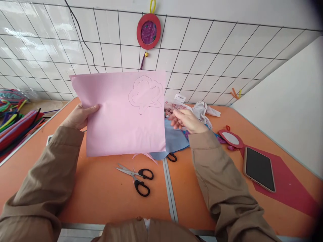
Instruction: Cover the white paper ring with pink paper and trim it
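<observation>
My left hand (80, 116) grips the left edge of a sheet of pink paper (113, 124), thumb on the front and fingers behind it. The sheet is held up, tilted toward me, and a cloud-like outline (145, 94) is drawn in its upper right part. Just off the sheet's right edge is my right hand (186, 120), its fingers loosely curled, slightly blurred, with nothing visible in them. Black-handled scissors (137, 174) lie partly spread on the orange table below the paper. Pink paper scraps (145, 157) show under its lower edge.
Blue material (175, 139) and crumpled patterned cloth (202, 112) lie behind my right hand. On the right are a red-rimmed oval ornament (230, 138), a phone (259, 168) and red paper (287, 181). Several pipe cleaners (17, 129) sit at left. Another ornament (148, 32) hangs on the tiled wall.
</observation>
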`<state>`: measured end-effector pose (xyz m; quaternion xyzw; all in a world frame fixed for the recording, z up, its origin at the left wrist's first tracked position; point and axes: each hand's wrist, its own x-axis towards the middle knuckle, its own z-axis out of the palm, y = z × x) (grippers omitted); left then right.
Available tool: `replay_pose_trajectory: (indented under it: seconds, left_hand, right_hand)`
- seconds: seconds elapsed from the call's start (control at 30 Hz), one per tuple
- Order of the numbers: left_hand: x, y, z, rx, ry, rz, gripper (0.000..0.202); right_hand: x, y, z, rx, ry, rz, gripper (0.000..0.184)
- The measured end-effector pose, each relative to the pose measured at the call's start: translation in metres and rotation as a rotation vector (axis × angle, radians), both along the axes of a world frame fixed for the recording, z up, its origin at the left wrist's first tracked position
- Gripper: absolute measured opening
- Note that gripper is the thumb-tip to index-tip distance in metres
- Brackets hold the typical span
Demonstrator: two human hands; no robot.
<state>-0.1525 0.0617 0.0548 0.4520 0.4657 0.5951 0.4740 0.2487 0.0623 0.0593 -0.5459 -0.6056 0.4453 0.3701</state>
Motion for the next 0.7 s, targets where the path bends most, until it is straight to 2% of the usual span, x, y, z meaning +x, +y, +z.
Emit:
replay_pose_trajectory:
  seconds: [0.03, 0.1, 0.13, 0.17, 0.2, 0.23, 0.3, 0.37, 0.47, 0.6, 0.7]
  left_hand:
    - [-0.003, 0.000, 0.002, 0.010, 0.010, 0.004, 0.046]
    - [-0.008, -0.001, 0.006, 0.034, 0.021, 0.019, 0.048]
    - [-0.009, -0.001, 0.007, 0.044, 0.021, 0.029, 0.049]
    - [-0.010, -0.001, 0.008, 0.054, 0.018, 0.043, 0.048]
    - [-0.010, -0.001, 0.009, 0.062, 0.015, 0.057, 0.047]
    - [-0.010, -0.001, 0.010, 0.067, 0.012, 0.069, 0.046]
    - [-0.010, -0.001, 0.010, 0.067, 0.002, 0.080, 0.045]
    - [-0.009, -0.001, 0.010, 0.062, -0.002, 0.083, 0.045]
    - [-0.008, -0.002, 0.011, 0.051, 0.002, 0.081, 0.048]
    - [-0.007, -0.003, 0.012, 0.014, 0.031, 0.088, 0.049]
    - [-0.007, -0.003, 0.011, -0.014, 0.049, 0.092, 0.050]
  right_hand:
    - [0.004, -0.007, 0.005, -0.035, -0.178, 0.128, 0.039]
    - [0.002, -0.030, 0.013, -0.112, -0.296, 0.339, 0.028]
    - [-0.004, -0.044, 0.015, -0.136, -0.385, 0.564, 0.022]
    - [-0.014, -0.060, 0.015, -0.104, -0.446, 0.782, 0.017]
    - [-0.026, -0.075, 0.012, 0.009, -0.499, 0.917, 0.014]
    - [-0.039, -0.089, 0.008, 0.130, -0.573, 0.988, 0.012]
    - [-0.065, -0.112, -0.006, 0.289, -0.821, 0.976, 0.013]
    - [-0.084, -0.125, -0.024, 0.383, -0.996, 0.934, 0.012]
    - [-0.094, -0.132, -0.044, 0.474, -1.072, 0.898, 0.007]
    - [-0.092, -0.138, -0.048, 0.554, -1.069, 0.780, 0.008]
    - [-0.094, -0.146, -0.045, 0.544, -1.048, 0.813, 0.010]
